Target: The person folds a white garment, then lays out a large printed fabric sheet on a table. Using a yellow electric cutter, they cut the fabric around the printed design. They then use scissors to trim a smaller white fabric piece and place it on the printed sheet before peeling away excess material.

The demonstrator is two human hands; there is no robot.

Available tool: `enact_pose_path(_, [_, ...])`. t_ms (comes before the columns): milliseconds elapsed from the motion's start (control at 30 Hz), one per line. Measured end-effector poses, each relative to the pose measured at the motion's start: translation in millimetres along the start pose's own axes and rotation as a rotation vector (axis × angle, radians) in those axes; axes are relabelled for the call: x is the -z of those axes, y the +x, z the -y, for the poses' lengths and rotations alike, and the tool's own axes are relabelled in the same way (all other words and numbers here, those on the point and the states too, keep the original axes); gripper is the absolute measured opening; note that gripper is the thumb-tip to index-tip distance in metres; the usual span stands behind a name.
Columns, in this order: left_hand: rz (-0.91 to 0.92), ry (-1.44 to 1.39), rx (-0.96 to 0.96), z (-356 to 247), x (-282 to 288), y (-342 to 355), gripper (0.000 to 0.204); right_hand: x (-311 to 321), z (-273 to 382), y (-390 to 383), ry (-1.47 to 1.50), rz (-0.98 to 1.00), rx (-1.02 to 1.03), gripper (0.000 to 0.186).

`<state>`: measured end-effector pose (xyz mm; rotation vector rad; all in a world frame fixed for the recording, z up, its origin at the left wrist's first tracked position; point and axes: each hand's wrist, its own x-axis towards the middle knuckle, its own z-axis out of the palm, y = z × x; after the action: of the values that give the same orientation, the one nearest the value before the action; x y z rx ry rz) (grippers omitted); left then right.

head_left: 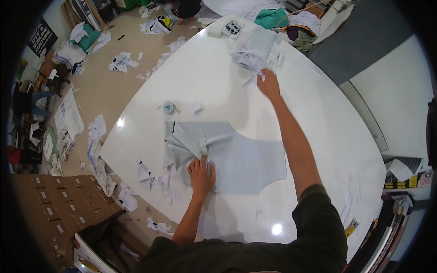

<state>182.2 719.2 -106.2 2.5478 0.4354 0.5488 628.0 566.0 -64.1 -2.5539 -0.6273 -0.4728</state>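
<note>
Beyond dark T-shirt (314,227), rested half-open left hand (201,176) on likely light, limp garment panel (246,164), best edge-held; couldn't tell grip of right hand (269,85).

One head-worn fisheye view looks steeply down and forward over the tabletop (327,150); its near side lies close below, its far end well off; the floor (98,91) shows at left.

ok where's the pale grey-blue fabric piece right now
In the head view, the fabric piece lies on the white table near the centre, its left part under the left hand, nearer than the round teal object.
</note>
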Motion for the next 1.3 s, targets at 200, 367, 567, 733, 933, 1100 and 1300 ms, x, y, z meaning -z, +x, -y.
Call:
enact_pose_path(200, [0.064, -0.013, 0.099, 5.1, -0.4, 7.7, 0.046, -65.3, 11.5, 112.1, -0.324, 0.104, -0.053, 0.04])
enact_pose_path(367, [0.077, -0.007, 0.104, 4.6, -5.4, 11.5, 0.049, -100.2, 38.9, 101.9, -0.112, 0.065, 0.151, 0.04])
enact_pose_path(567, [0.09, -0.038, 0.13, 4.3, -6.3, 13.3, 0.051, -83.2, 58.3, 66.6, -0.307, -0.136, 0.3, 0.047])
enact_pose_path(733, [0.072, -0.03, 0.118, 4.4, -5.7, 12.5, 0.049, -81.1, 12.6, 72.9, -0.568, -0.067, 0.266, 0.047])
enact_pose_path(933, [0.022, -0.019, 0.071, -3.5, 3.1, 14.1, 0.045, -59.0, -18.8, 113.2, -0.55, -0.291, 0.178, 0.024])
enact_pose_path(1100, [-0.028, -0.034, 0.003, -9.0, 4.0, 14.5, 0.043, 82.2, -66.8, 159.5, -0.044, -0.488, -0.047, 0.025])
enact_pose_path(1300, [-0.056, 0.022, 0.039, -6.8, 8.7, -1.3, 0.044, 309.7, -15.3, 107.3, 0.86, -0.017, -0.392, 0.028])
